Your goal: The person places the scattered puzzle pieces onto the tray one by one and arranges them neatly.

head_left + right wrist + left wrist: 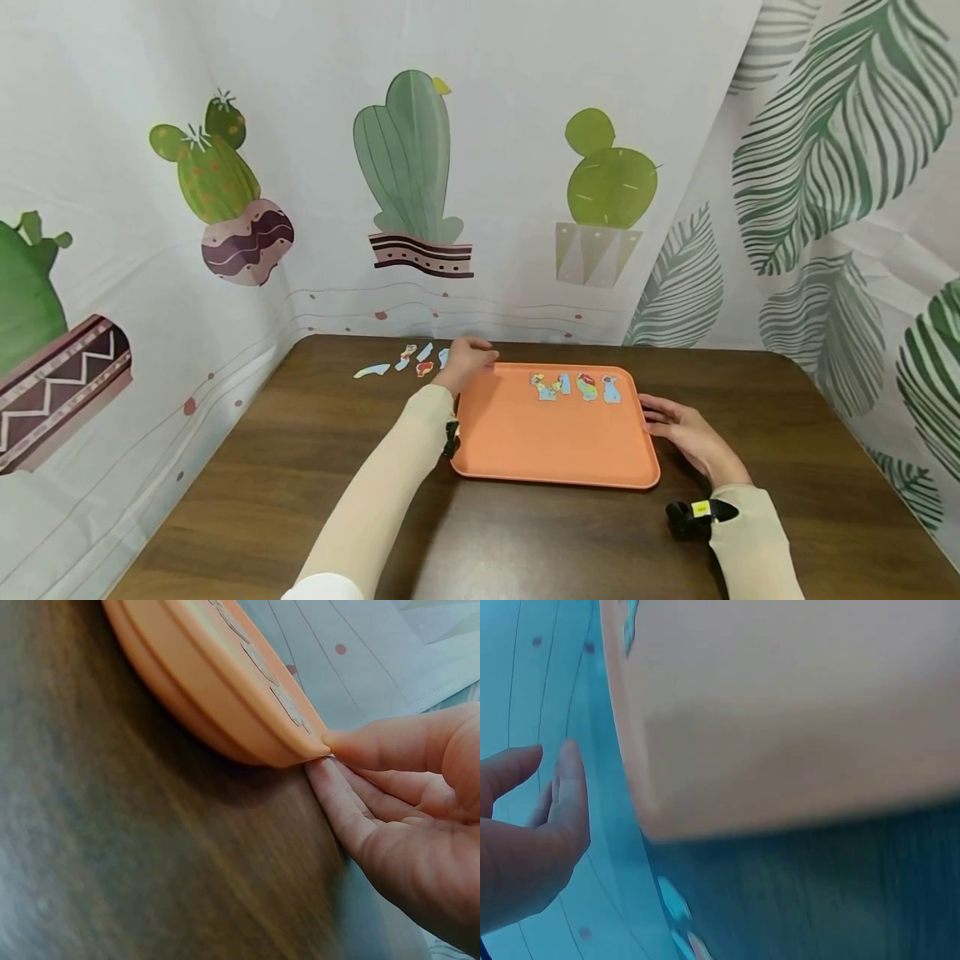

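Note:
An orange tray (555, 446) lies on the table with several flat, colourful cut-out pieces (587, 387) in a row along its back right part. My right hand (686, 429) is at the tray's right edge; in the right wrist view the thumb (390, 748) and fingers pinch the rim at a corner. Beside the tray's back left corner is my left hand (468, 365), its fingers relaxed with nothing between them. The left wrist view shows a gap between this hand (536, 825) and the tray.
To the left of the tray, at the back of the brown table (315, 467), lie more cut-out pieces (424, 368), one partly hidden by the left hand. A white curtain (510, 208) printed with cacti and leaves hangs right behind the table.

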`<state>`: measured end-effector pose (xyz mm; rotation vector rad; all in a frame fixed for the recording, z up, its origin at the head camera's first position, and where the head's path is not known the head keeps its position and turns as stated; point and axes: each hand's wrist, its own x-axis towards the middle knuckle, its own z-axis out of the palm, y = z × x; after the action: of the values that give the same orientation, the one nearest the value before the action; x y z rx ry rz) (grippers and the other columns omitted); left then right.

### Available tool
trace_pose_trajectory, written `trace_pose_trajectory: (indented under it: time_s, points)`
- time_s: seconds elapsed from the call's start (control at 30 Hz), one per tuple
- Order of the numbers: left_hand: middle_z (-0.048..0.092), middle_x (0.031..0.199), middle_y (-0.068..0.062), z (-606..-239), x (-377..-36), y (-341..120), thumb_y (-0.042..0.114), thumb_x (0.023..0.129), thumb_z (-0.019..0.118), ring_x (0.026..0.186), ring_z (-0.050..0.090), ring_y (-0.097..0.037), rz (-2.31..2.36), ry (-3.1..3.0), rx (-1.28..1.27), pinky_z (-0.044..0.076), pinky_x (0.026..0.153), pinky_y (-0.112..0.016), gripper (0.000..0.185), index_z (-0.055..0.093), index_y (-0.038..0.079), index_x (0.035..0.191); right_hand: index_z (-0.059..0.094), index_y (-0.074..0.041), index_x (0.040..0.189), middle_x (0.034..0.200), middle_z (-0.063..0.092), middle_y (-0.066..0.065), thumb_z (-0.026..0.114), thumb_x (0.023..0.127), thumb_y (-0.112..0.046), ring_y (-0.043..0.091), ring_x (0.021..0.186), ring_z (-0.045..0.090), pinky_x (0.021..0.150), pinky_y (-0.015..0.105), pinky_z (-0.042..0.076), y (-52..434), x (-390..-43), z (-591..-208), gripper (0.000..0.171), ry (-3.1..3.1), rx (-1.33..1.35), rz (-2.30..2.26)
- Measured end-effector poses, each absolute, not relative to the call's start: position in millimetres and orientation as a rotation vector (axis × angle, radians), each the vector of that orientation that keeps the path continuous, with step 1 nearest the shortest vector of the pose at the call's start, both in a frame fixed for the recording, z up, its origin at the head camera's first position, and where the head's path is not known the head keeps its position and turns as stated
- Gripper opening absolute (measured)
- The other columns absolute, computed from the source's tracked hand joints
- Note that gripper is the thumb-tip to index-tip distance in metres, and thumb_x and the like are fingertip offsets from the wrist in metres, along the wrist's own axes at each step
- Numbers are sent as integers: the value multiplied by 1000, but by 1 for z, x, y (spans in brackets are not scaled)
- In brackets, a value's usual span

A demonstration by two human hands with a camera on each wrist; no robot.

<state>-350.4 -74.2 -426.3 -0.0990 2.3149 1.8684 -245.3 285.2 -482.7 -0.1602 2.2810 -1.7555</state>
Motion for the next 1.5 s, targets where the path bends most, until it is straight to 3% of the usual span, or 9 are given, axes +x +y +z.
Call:
trace_pose_trajectory:
  time_s: [0.2, 0.37, 0.47, 0.63, 0.8, 0.93, 1.07, 1.3, 1.5]
  points:
    - [63, 104, -24, -429, -358, -107, -5, 91, 60, 104, 60, -44, 2005, 2316, -166, 52, 93, -47, 32, 56, -15, 121, 23, 7, 149, 145, 32, 34, 55, 97, -4, 38, 126, 47, 92, 23, 51, 286, -245, -483, 61, 2286, -147, -1748]
    - [62, 105, -21, -431, -358, -138, -3, 92, 59, 105, 59, -43, 1999, 2394, -228, 50, 93, -49, 32, 57, -14, 122, 23, 8, 149, 144, 33, 35, 54, 97, -3, 37, 125, 47, 91, 23, 51, 286, -246, -483, 61, 2282, -150, -1760]
    - [64, 106, -23, -438, -357, -155, -1, 92, 60, 98, 62, -40, 1979, 2448, -294, 52, 85, -49, 31, 59, -12, 121, 23, 8, 149, 144, 32, 35, 54, 97, -3, 37, 125, 47, 91, 23, 51, 285, -245, -483, 61, 2274, -149, -1765]
    - [58, 120, -28, -452, -360, -175, -6, 91, 58, 83, 69, -26, 2057, 2398, -388, 54, 74, -35, 34, 55, -15, 124, 23, 8, 148, 144, 33, 35, 54, 97, -3, 40, 127, 45, 91, 24, 51, 284, -244, -482, 61, 2281, -140, -1759]
    - [55, 127, -28, -461, -361, -181, -9, 84, 61, 87, 65, -23, 1959, 2493, -464, 57, 72, -30, 37, 58, -15, 120, 24, 8, 148, 145, 32, 34, 54, 97, -3, 44, 130, 39, 92, 23, 50, 284, -244, -483, 61, 2281, -144, -1773]
    - [57, 125, -27, -464, -359, -183, -6, 84, 63, 101, 62, -34, 1799, 2595, -483, 55, 83, -36, 36, 61, -11, 120, 24, 8, 148, 146, 32, 33, 54, 97, -3, 44, 131, 38, 93, 25, 50, 284, -245, -484, 61, 2280, -143, -1774]
    - [59, 123, -26, -466, -359, -184, -3, 84, 65, 110, 57, -36, 1668, 2679, -471, 50, 89, -40, 33, 64, -9, 116, 24, 8, 148, 146, 31, 33, 55, 96, -2, 44, 132, 37, 93, 24, 50, 284, -244, -484, 61, 2277, -143, -1776]
    - [60, 119, -26, -470, -362, -186, -4, 81, 66, 110, 55, -36, 1568, 2739, -425, 51, 86, -41, 30, 67, -9, 111, 24, 8, 148, 146, 31, 34, 55, 96, -3, 43, 130, 40, 91, 21, 50, 285, -244, -483, 62, 2276, -150, -1777]
    - [62, 114, -25, -470, -359, -186, -2, 80, 68, 99, 57, -34, 1517, 2778, -388, 52, 76, -37, 26, 69, -7, 106, 26, 6, 149, 146, 32, 31, 56, 96, -5, 38, 129, 43, 91, 20, 49, 285, -244, -483, 62, 2297, -134, -1750]
